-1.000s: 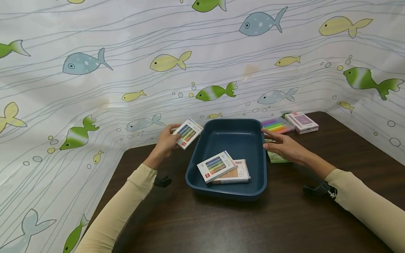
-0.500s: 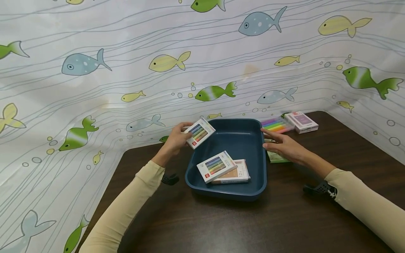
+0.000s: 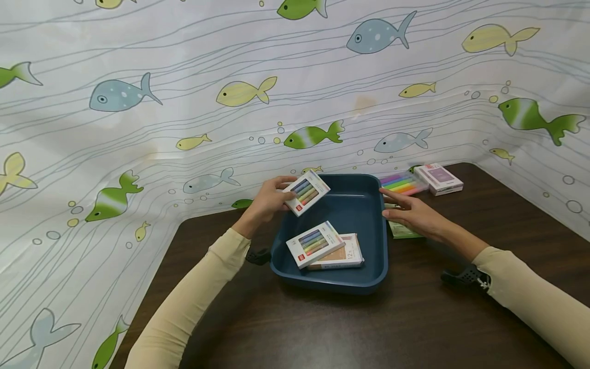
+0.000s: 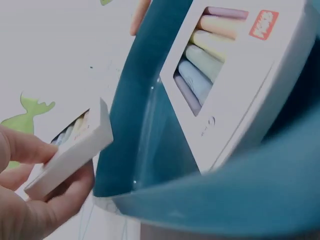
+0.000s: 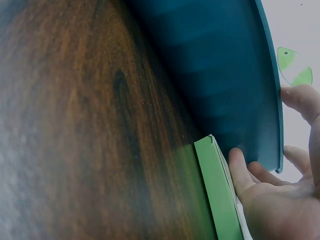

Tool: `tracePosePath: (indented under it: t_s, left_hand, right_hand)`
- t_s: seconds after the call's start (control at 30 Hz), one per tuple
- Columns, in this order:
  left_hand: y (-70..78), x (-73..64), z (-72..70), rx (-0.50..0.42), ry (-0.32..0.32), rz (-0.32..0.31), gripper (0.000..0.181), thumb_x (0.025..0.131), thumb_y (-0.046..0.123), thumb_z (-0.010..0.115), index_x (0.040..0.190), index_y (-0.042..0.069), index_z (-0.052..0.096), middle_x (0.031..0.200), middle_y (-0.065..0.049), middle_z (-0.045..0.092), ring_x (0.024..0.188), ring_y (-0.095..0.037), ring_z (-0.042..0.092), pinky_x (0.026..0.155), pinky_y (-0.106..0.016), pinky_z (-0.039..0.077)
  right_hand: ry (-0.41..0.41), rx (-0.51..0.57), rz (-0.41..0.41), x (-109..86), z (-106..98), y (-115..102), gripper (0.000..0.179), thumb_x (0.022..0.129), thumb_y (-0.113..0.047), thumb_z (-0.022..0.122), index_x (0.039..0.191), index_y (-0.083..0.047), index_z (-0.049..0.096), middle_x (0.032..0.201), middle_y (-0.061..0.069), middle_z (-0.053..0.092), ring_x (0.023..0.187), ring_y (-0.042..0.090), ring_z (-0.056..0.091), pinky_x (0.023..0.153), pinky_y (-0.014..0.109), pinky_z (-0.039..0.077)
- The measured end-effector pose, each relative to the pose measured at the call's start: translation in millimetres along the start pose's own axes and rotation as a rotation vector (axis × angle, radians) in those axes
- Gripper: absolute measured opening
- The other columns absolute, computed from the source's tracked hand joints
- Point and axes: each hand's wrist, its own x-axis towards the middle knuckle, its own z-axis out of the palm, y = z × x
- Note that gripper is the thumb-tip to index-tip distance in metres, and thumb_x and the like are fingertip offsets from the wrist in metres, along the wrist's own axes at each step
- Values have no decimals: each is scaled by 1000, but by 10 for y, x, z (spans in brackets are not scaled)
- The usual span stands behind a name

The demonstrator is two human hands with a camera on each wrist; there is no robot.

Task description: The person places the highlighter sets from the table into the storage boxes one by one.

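My left hand [image 3: 267,200] pinches a white windowed box of pastel-coloured sticks [image 3: 307,193] by its left edge, tilted over the back left of a blue bin [image 3: 364,220]. In the left wrist view, the thumb lies on one face of that box [image 4: 75,157] and fingers are behind it. Inside the bin, a similar windowed box [image 3: 308,252] lies partly on a white and tan box [image 3: 352,252]. My right hand [image 3: 419,215] is at the bin's right rim with extended fingers. The right wrist view has fingertips against the bin's outer wall [image 5: 225,75], close to a green box [image 5: 216,185].
Right of the bin, a clear pack of rainbow-coloured pens [image 3: 403,183] lies near a white and purple box [image 3: 439,179]. The green box [image 3: 405,230] is partly hidden under the right hand. A fish-patterned sheet [image 3: 258,123] rises behind the dark wooden table [image 3: 322,333].
My left hand has carried the windowed box rightward, from beside the bin's left rim to over its back left part. The right hand and bin have stayed in place.
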Motion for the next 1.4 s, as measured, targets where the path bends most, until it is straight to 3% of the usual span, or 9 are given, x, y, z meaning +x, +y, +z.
tracePosePath:
  t_s: [0.17,0.3,0.43,0.67,0.9,1.07,1.4]
  left_hand:
    - [43,-33,-4,177,-74,65,44,91,31,60,133,29,49,140,-5,39,123,-26,41,91,-47,39]
    - [37,-61,-45,261,-130,79,44,92,43,53,135,36,44,144,0,33,131,-21,30,98,-48,30]
    - [-10,-85,-79,200,-175,62,43,96,39,48,138,30,42,144,-2,33,126,-20,36,99,-48,29]
    - [-78,-91,-95,188,-148,56,45,98,31,47,141,20,40,143,-1,34,125,-21,38,98,-47,31]
    - [-150,-96,-100,131,-138,18,47,96,35,49,141,25,39,142,-5,35,121,-23,43,95,-47,36]
    - [-223,-69,-110,117,-126,27,47,97,32,49,142,23,38,140,-9,37,121,-24,42,94,-48,36]
    - [-480,-25,-135,33,-64,-29,46,97,26,49,141,19,39,135,-4,44,113,-24,51,86,-46,44]
  right_hand:
    - [1,1,-2,-1,-2,-10,74,88,-28,65,148,-28,22,147,10,23,125,31,38,92,40,38]
    - [0,-6,-4,-2,-1,-12,74,88,-28,65,148,-28,22,147,10,23,125,31,38,92,39,38]
    - [10,-29,7,-7,1,-13,73,88,-29,65,148,-30,23,147,10,24,125,32,38,92,40,37]
    - [25,-61,20,-11,-5,-7,72,87,-32,64,147,-32,24,147,9,24,127,32,35,92,41,37]
    - [24,-66,25,-10,6,-26,72,87,-32,65,147,-33,24,146,9,25,126,32,36,92,41,37]
    - [24,-70,26,-11,10,-37,73,87,-33,65,147,-33,24,146,9,25,127,32,36,92,41,37]
    - [27,-73,23,-15,8,-36,73,87,-32,65,147,-32,24,146,8,26,126,31,38,92,41,37]
